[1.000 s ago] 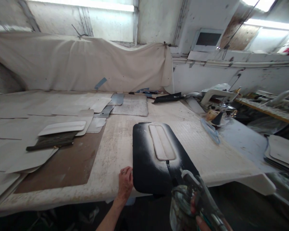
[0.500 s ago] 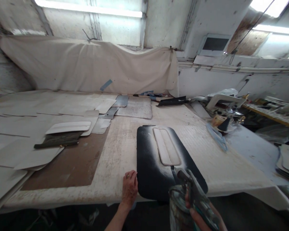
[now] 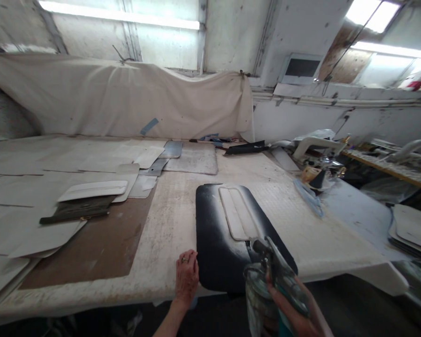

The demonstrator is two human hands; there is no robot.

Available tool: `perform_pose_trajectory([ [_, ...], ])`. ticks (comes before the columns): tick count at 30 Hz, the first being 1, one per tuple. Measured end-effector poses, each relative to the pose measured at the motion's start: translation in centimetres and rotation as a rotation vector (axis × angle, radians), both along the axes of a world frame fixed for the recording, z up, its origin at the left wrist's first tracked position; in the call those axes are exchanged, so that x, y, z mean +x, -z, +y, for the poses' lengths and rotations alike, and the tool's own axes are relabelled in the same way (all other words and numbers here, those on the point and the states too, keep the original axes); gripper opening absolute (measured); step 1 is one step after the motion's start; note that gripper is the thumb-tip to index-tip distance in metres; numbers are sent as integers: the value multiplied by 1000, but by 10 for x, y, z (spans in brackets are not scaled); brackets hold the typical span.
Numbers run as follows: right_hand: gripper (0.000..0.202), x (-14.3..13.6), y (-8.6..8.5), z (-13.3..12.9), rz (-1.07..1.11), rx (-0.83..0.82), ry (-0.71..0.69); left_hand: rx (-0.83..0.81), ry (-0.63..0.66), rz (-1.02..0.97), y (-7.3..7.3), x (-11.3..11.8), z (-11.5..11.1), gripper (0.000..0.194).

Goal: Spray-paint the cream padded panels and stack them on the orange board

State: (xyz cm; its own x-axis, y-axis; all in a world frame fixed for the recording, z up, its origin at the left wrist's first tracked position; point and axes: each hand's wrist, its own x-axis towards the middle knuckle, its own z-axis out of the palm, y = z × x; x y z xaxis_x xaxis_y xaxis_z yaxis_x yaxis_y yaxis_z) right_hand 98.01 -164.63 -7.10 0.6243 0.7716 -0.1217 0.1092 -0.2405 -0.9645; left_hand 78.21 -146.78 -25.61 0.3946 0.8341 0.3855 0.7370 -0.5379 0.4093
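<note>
A black panel (image 3: 210, 252) with rounded corners lies flat on the covered table, its middle dusted white. On top of it rests a pale oblong padded piece (image 3: 233, 215) with a seam along its length. My left hand (image 3: 186, 276) is closed at the panel's left edge near the front, its fingertips against that edge and partly hidden. In my right hand (image 3: 291, 299) is a spray gun (image 3: 272, 264) with a cup (image 3: 257, 292) below it, my fingers wrapped round the handle. Its nozzle is over the panel, just in front of the padded piece.
Pale sheets (image 3: 56, 238) cover the left side, with a dark olive folded piece (image 3: 80, 208) and a white oblong piece (image 3: 94, 189) on them. A sewing machine (image 3: 315, 150) stands at the right. More panels (image 3: 414, 227) are stacked at the far right.
The whole view has shifted slightly, with the things appearing a little further left. The nozzle is slightly closer to the padded piece. My left hand stays at the panel's edge.
</note>
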Motion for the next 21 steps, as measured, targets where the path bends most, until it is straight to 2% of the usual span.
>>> perform_pose_trajectory([
  [4, 37, 1, -1, 8, -27, 0, -76, 20, -5, -24, 1, 0, 0, 29],
  [9, 39, -9, -2, 8, -25, 30, 42, 4, 5, -22, -1, -1, -1, 30],
  [15, 36, -16, -5, 3, -64, 82, 62, -8, -1, -19, -5, 0, -3, 29],
  [21, 40, -14, -3, -15, 64, 38, 125, -10, 12, -23, -5, 1, -2, 29],
])
